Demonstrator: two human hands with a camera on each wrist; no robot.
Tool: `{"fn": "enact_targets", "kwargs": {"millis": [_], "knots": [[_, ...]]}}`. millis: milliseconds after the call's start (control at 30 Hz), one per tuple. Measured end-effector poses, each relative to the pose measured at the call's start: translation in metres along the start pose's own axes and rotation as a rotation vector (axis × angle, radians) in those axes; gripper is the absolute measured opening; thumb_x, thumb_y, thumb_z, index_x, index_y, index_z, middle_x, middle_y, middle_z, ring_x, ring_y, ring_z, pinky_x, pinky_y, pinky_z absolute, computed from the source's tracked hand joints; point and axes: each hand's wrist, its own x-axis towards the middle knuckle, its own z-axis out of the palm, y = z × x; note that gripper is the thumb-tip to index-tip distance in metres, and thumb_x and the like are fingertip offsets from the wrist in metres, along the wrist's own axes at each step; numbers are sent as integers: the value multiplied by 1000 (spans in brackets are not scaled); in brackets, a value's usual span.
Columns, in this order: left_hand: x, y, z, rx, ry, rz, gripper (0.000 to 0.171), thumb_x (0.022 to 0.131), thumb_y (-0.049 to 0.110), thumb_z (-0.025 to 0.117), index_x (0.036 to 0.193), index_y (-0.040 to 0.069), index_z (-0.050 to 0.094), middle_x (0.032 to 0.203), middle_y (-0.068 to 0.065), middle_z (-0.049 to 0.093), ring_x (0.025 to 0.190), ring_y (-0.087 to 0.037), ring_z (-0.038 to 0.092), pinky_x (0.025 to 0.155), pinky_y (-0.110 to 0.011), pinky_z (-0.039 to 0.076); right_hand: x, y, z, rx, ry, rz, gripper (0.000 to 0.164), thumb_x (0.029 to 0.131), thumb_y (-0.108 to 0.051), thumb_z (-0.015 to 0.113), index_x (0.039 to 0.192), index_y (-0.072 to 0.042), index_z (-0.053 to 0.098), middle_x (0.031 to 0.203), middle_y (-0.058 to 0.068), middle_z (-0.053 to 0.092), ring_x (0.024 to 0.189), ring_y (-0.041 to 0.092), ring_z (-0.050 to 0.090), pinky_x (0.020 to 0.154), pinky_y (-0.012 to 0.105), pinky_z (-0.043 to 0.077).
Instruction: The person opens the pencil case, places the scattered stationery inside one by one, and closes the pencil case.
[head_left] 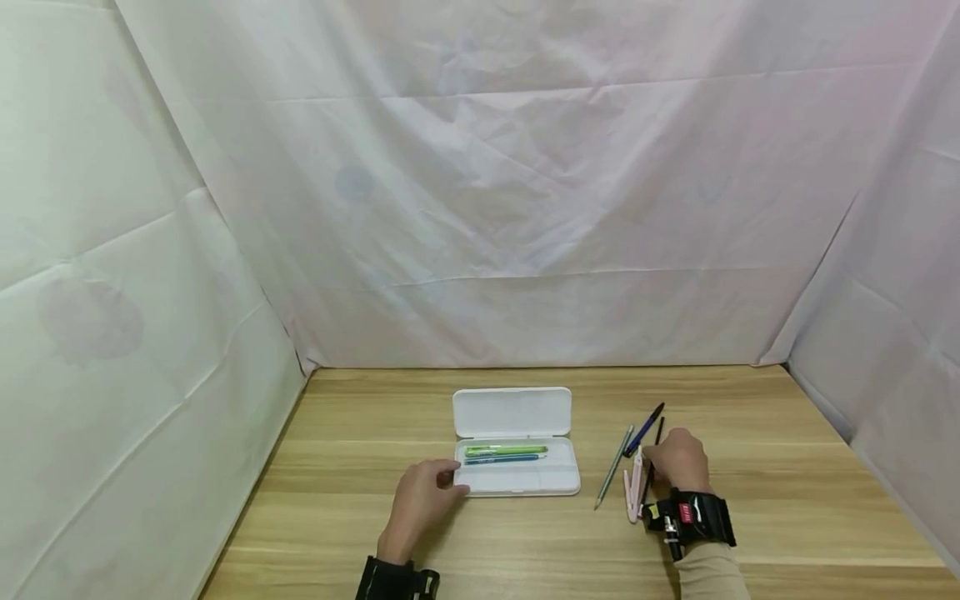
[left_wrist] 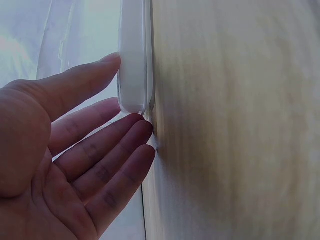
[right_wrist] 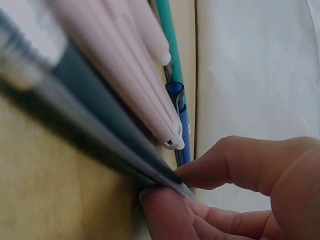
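Observation:
My right hand [head_left: 681, 458] pinches one end of a slim black pen [right_wrist: 107, 117] between thumb and fingertip, low over the table. To its left lies a pink two-legged thing [head_left: 634, 487], perhaps a drawing compass. Past that are a blue pen [head_left: 645, 427] and a green pencil [head_left: 613, 468]. An open white pencil case [head_left: 517, 487] holds a green pen [head_left: 506, 450] and a blue pen or pencil [head_left: 502, 459]. At the case's left edge, my left hand [head_left: 422, 497] touches the rim with its thumb, the loosely extended fingers resting against the side.
The wooden table [head_left: 322, 500] bears everything. White cloth hangs as a back wall [head_left: 480, 208] and along both sides. The raised lid [head_left: 512, 412] of the case leans toward the back. Black straps with cameras sit on both wrists.

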Motion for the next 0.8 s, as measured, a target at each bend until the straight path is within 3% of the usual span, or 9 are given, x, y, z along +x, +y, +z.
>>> {"fn": "enact_targets", "kwargs": {"millis": [300,500,800], "knots": [[1,-1,0,6,-4,-1,34,77,17,84,109,6,75,96,-6,74,87,-19,67,78,-41,54,0,-3,-11,61,-19,7,29,94,-18,60,75,2,64,61,8,66,56,20,62,51,31,43],[0,-2,0,7,-3,-1,34,77,17,84,108,6,75,95,-5,74,86,-18,67,76,-40,54,-2,-5,-17,124,28,-30,24,93,-18,63,92,6,63,71,11,67,60,20,65,53,32,47],[1,-2,2,9,5,10,34,78,16,84,109,6,75,95,-5,74,86,-17,67,76,-39,54,-5,-15,-23,151,99,-96,39,92,-17,63,119,11,55,93,23,69,66,20,68,55,31,48]]}}
